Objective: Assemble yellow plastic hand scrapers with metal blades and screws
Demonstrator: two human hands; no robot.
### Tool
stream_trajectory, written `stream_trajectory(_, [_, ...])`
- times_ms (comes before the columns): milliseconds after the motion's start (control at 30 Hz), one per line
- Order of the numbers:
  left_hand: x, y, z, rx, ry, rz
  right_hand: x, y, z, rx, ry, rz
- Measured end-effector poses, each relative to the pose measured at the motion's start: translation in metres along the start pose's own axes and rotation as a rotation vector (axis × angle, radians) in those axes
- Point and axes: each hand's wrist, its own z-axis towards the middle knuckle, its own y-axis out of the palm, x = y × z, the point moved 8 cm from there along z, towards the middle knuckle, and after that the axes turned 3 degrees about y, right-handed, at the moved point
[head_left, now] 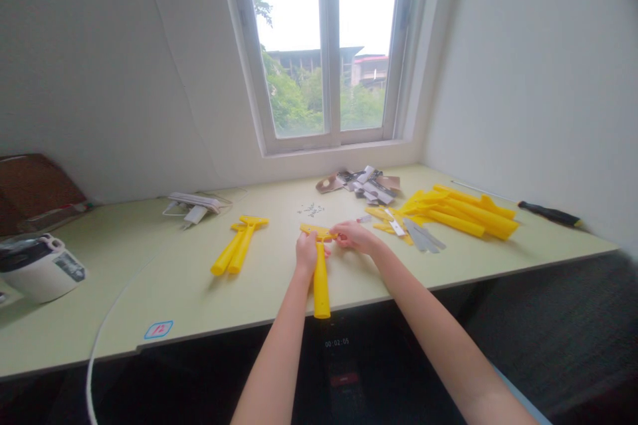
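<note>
A yellow scraper point(321, 285) with a T-shaped head lies toward me, its hollow handle reaching the table's front edge. My left hand point(306, 254) is closed around the neck and left part of the head, thumb on top. At the head's right end, the fingers of my right hand point(355, 238) are closed on it; whether they also pinch something small I cannot tell. Just beyond the head lie several small screws point(312, 210). To the left, two yellow scrapers point(242, 247) rest side by side, partly overlapping.
Right of my hands lie grey metal blades point(423, 236) and a heap of yellow handles point(468, 214). A black-handled screwdriver point(548, 214) sits at far right. Packaging strips point(369, 184) lie near the window. Leftward are a power strip point(195, 202), a white jug point(47, 272) and a brown box point(40, 192).
</note>
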Motion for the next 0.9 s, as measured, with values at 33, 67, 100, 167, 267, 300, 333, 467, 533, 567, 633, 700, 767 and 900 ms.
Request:
stream_trajectory(33, [0.0, 0.0, 0.0, -0.001, -0.006, 0.008, 0.0, -0.001, 0.001, 0.016, -0.015, -0.014])
stream_trajectory(67, [0.0, 0.001, 0.0, -0.003, -0.014, 0.013, 0.0, -0.002, 0.002, 0.03, -0.028, -0.026])
stream_trajectory(100, [-0.001, 0.001, 0.0, -0.007, -0.023, 0.013, 0.0, -0.003, 0.002, 0.043, -0.038, -0.034])
stream_trajectory(167, [-0.002, 0.003, -0.001, -0.022, -0.041, -0.002, -0.002, -0.004, 0.002, 0.067, -0.051, -0.038])
stream_trajectory(267, [0.0, -0.005, -0.006, 0.042, -0.028, 0.068, -0.006, -0.007, -0.001, 0.111, -0.05, -0.042])
stream_trajectory(300, [0.003, -0.011, -0.01, 0.103, 0.004, 0.144, -0.008, -0.008, -0.003, 0.126, -0.052, -0.048])
stream_trajectory(333, [0.01, -0.017, -0.015, 0.167, 0.059, 0.251, -0.009, -0.009, -0.004, 0.14, -0.056, -0.056])
stream_trajectory(467, [0.056, -0.008, -0.044, 0.153, 0.461, 0.779, -0.013, -0.011, -0.007, 0.165, -0.061, -0.082])
stream_trajectory(533, [0.066, 0.01, -0.056, 0.012, 0.561, 1.057, -0.012, -0.011, -0.006, 0.159, -0.058, -0.078])
stream_trajectory(567, [0.067, 0.017, -0.06, -0.057, 0.557, 1.164, -0.011, -0.011, -0.005, 0.15, -0.06, -0.068])
stream_trajectory(633, [0.066, 0.026, -0.064, -0.15, 0.491, 1.32, -0.01, -0.01, -0.004, 0.125, -0.063, -0.042])
stream_trajectory(700, [0.064, 0.031, -0.065, -0.194, 0.421, 1.397, -0.008, -0.01, -0.002, 0.103, -0.068, -0.018])
stream_trajectory(767, [0.061, 0.033, -0.064, -0.206, 0.367, 1.407, -0.006, -0.011, -0.001, 0.097, -0.067, -0.004])
stream_trajectory(900, [0.056, 0.033, -0.059, -0.179, 0.306, 1.293, -0.006, -0.01, -0.001, 0.093, -0.061, 0.013])
